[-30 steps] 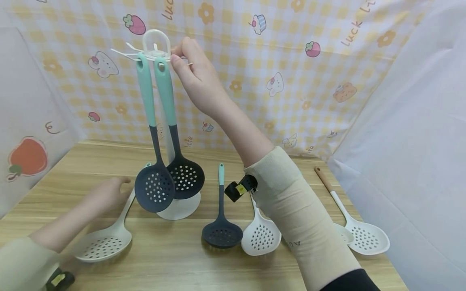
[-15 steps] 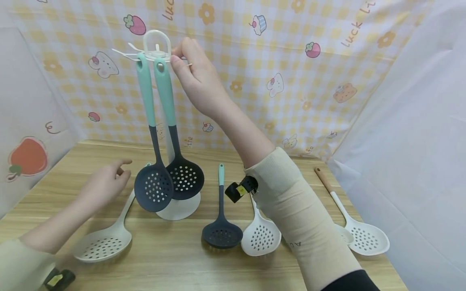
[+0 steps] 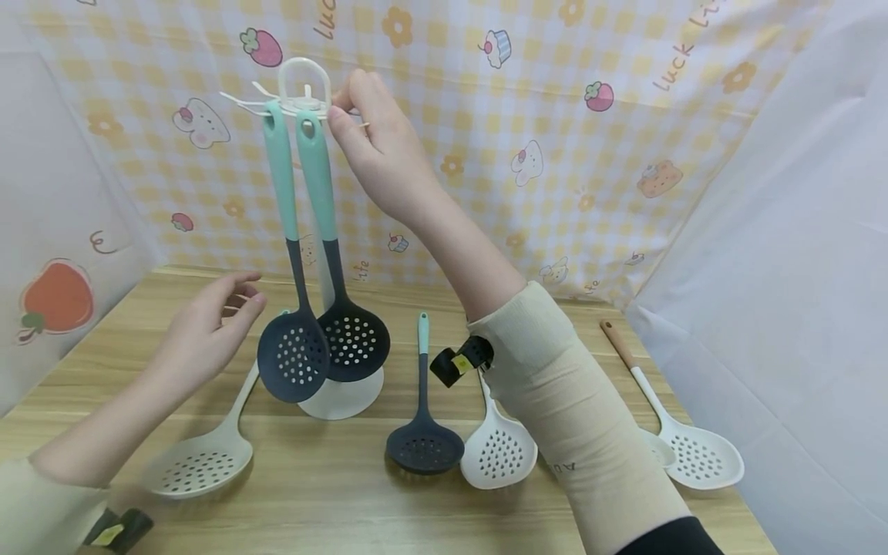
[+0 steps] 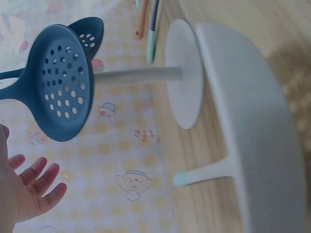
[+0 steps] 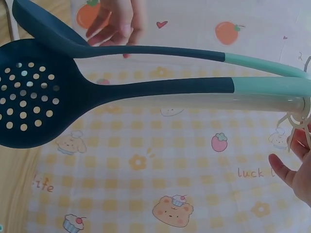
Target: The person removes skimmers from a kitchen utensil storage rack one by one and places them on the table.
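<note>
A white utensil stand [image 3: 343,397] rises at left of centre in the head view, with a ring of hooks on top. My right hand [image 3: 381,154] pinches the edge of that hook ring between thumb and fingers. Two dark skimmers with mint handles hang from the hooks: the left skimmer [image 3: 294,358] overlaps the right skimmer [image 3: 361,339]. My left hand [image 3: 215,324] is raised beside the left skimmer, apart from it, fingers loosely bent and holding nothing. The left wrist view shows the left hand [image 4: 36,187] below the hanging skimmer [image 4: 60,82].
A pale skimmer [image 3: 201,462] lies on the wooden table [image 3: 312,501] under my left forearm. Right of the stand lie a dark skimmer [image 3: 425,447] and a white skimmer [image 3: 499,455]. Farther right is a wooden-handled white skimmer [image 3: 701,459], overlapping another pale head [image 3: 657,449].
My left hand has risen from near the pale skimmer's handle and moved slightly right, its fingers loosening. My right hand stays on the stand's hook ring. The hanging skimmers barely move.
</note>
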Demonstrator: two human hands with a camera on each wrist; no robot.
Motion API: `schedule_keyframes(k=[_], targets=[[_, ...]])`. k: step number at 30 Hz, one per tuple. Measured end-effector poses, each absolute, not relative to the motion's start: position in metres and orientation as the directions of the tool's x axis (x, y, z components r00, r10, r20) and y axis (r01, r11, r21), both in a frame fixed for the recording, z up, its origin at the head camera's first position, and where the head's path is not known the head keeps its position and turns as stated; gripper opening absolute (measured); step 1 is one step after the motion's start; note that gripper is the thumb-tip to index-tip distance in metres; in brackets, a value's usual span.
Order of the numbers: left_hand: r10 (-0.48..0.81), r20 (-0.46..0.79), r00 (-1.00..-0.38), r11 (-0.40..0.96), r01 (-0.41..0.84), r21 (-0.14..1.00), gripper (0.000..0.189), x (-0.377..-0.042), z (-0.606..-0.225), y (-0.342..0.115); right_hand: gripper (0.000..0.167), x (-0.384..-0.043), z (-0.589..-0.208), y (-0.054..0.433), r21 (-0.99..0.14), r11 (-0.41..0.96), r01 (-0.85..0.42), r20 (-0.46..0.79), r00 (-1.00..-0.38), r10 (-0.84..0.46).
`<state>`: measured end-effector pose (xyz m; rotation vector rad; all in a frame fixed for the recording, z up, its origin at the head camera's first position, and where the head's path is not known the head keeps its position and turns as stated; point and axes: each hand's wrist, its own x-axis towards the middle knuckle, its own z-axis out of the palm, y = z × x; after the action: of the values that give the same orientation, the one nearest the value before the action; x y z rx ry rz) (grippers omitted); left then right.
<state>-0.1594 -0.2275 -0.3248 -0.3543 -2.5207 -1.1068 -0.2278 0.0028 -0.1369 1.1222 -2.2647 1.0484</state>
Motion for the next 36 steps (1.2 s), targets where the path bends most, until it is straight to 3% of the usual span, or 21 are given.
schedule_keyframes(k=[10, 19, 36], targets=[[0.108, 0.521, -0.847, 0.599, 0.473, 0.646, 0.042, -0.155, -0.309, -0.217, 0.007, -0.227, -0.132, 0.005, -0.452, 0.394, -0.800, 0.638, -0.599, -0.484], [0.122, 0.535, -0.836, 0.555, 0.505, 0.661, 0.051, -0.154, -0.308, -0.202, 0.012, -0.224, -0.131, 0.004, -0.400, 0.471, -0.786, 0.651, -0.605, -0.458], [0.167, 0.651, -0.740, 0.592, 0.603, 0.534, 0.063, -0.156, -0.319, -0.191, 0.017, -0.217, -0.133, 0.000, -0.304, 0.622, -0.722, 0.662, -0.629, -0.407]])
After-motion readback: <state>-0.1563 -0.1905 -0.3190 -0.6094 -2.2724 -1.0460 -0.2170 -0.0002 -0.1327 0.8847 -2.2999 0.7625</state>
